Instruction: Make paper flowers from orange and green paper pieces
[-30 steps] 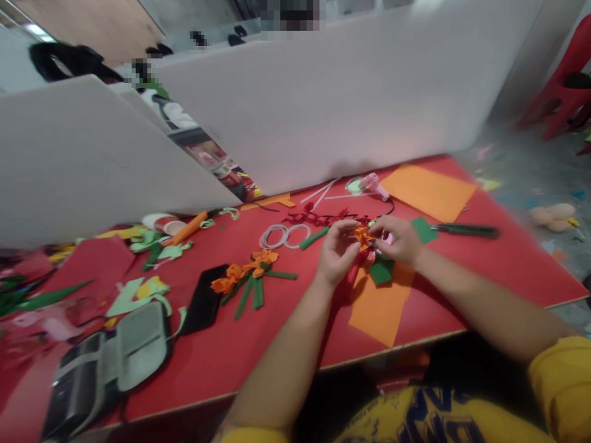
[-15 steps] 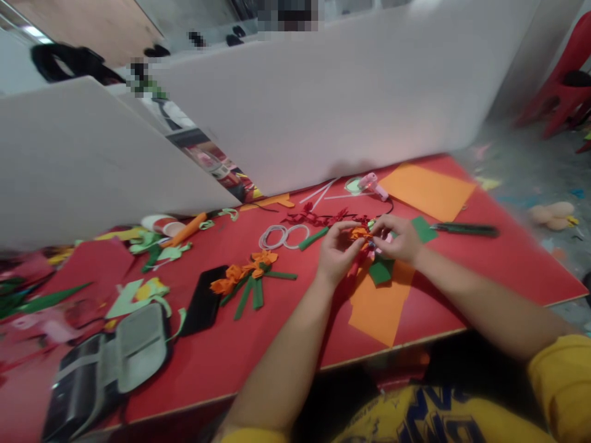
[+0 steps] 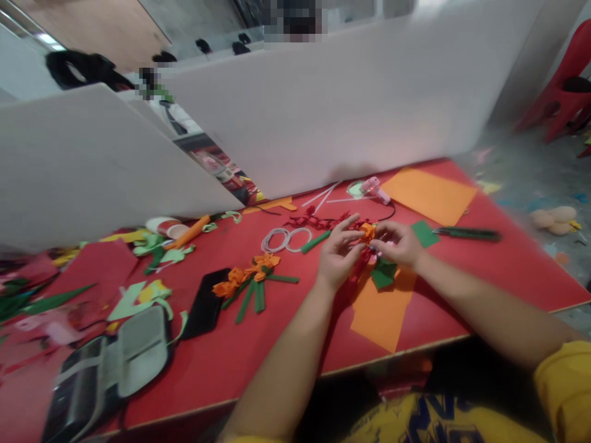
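Note:
Between my hands is a small orange felt-like flower [image 3: 368,231]. My right hand [image 3: 401,247] pinches it from the right with thumb and fingers. From the other side my left hand [image 3: 339,257] touches it with thumb and a fingertip, while one finger is lifted off. Part of the flower's underside is hidden by the fingers. Pink and dark green pieces [image 3: 384,275] show below the hands, above an orange sheet [image 3: 383,317]. To the left lies a bunch of orange flowers with green strips [image 3: 259,295], beside a black phone [image 3: 207,303].
Behind my hands lie red crinkled pieces [image 3: 310,219], rings of clear tubing [image 3: 276,240] and a pink glue gun [image 3: 376,189]. A cutter knife [image 3: 468,234] and an orange sheet [image 3: 431,194] are at right. An open case [image 3: 143,351] sits front left. White partitions [image 3: 332,111] border the red table.
The orange flower has turned to stand more upright between my fingers. My left fingers have spread and one has risen. The view has shifted slightly.

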`<state>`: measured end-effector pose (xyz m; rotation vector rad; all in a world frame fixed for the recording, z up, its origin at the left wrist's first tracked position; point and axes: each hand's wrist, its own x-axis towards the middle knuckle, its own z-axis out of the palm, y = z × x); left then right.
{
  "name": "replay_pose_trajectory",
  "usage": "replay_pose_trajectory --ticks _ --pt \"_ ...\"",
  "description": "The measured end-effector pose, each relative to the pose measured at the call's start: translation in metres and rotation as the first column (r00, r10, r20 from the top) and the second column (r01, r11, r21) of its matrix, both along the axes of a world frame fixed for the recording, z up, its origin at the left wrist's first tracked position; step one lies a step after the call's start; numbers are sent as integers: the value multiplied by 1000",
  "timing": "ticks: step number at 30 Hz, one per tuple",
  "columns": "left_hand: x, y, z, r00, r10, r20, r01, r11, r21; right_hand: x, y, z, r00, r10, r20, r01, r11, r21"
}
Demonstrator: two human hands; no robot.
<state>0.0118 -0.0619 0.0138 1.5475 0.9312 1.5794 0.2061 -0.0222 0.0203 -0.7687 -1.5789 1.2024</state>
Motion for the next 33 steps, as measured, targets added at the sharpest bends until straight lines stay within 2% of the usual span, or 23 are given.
replay_pose_trajectory --ticks 4,8,13,17,19,21,24,27,33 --pt "-1 0 -1 998 2 -57 -3 1000 -23 -1 1 -2 997 36 -67 -43 994 -100" --pt "-2 3 -2 993 62 -103 -58 998 38 -1 -2 -1 995 74 -59 -80 992 -98" --pt "-3 3 -2 980 95 -173 -83 993 80 3 0 1 998 27 49 -30 998 59" --pt "-2 -1 1 961 127 -247 -112 991 75 5 3 5 992 -20 127 -9 974 228" --pt "-2 -2 3 950 142 -277 -124 989 80 5 3 6 991 -30 134 -6 966 259" --pt "-2 -2 4 942 156 -297 -136 987 87 4 3 5 993 -35 116 8 974 225" --pt "-4 -1 3 932 187 -310 -170 982 79 2 3 3 998 18 60 -21 998 58" --pt "-4 1 -1 940 199 -278 -200 979 27 0 1 1 997 68 -27 -69 995 -72" --pt "-1 6 -8 992 120 -38 -124 980 -154 -1 2 2 999 50 -16 -52 992 -113"
